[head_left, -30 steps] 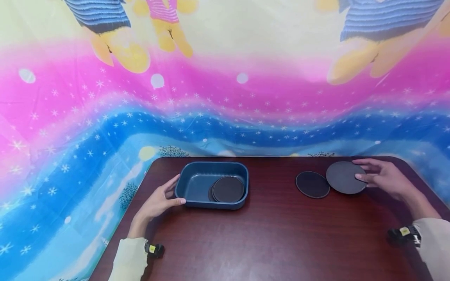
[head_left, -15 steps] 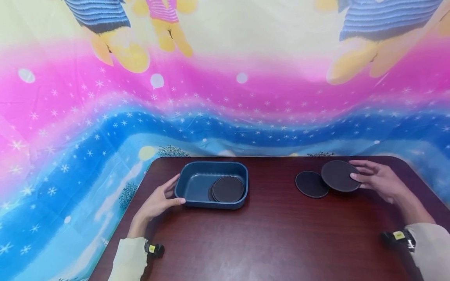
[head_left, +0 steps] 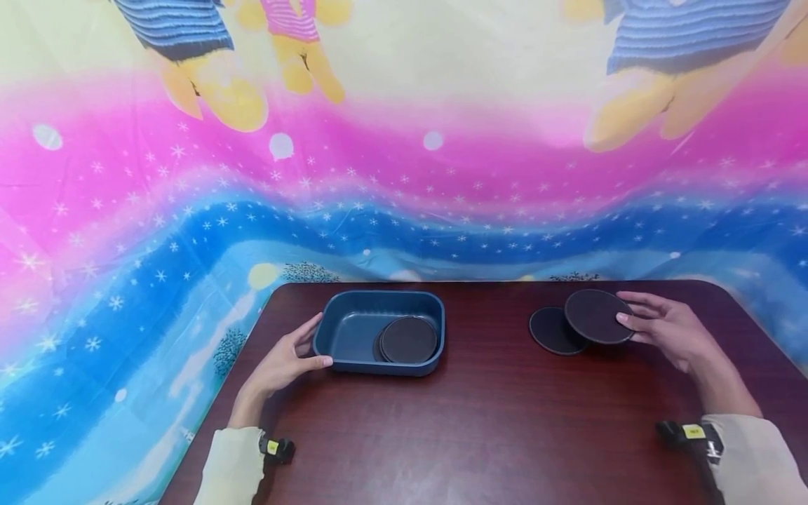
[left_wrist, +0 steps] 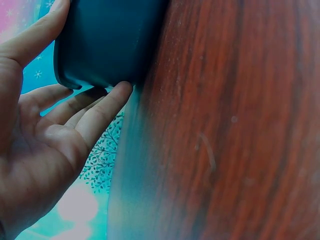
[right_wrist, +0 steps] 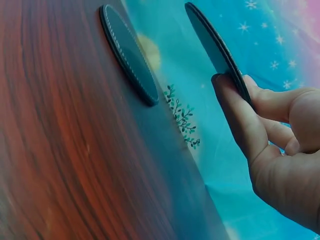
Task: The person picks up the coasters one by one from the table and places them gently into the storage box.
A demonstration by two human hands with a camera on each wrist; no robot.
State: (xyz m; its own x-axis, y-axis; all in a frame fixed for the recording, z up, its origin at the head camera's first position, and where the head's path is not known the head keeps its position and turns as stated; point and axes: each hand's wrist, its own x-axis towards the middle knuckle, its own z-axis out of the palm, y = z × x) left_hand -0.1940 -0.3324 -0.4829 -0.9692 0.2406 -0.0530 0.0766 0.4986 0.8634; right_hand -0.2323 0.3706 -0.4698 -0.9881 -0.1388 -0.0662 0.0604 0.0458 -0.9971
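Observation:
My left hand (head_left: 284,361) steadies the left end of a dark blue rectangular container (head_left: 353,366), with the thumb on its front rim and the fingers at its left side. In the left wrist view the fingertips touch the wall of the container (left_wrist: 110,40). Inside, at the right, lie stacked round dark coasters (head_left: 410,340). My right hand (head_left: 672,330) pinches a round black coaster (head_left: 596,317) by its right edge, tilted above the table. Below and left of it, another stitched coaster (right_wrist: 130,57) lies flat, partly hidden by the held one in the head view.
A dark red-brown wooden table (head_left: 480,435) bears everything. A printed cloth (head_left: 404,182) in pink, blue and cream hangs right behind its back edge. Each wrist wears a strapped black camera (head_left: 278,449).
My right hand has moved left with the pinched coaster, which now overlaps more of the coaster on the table. My left hand and the container stay in place.

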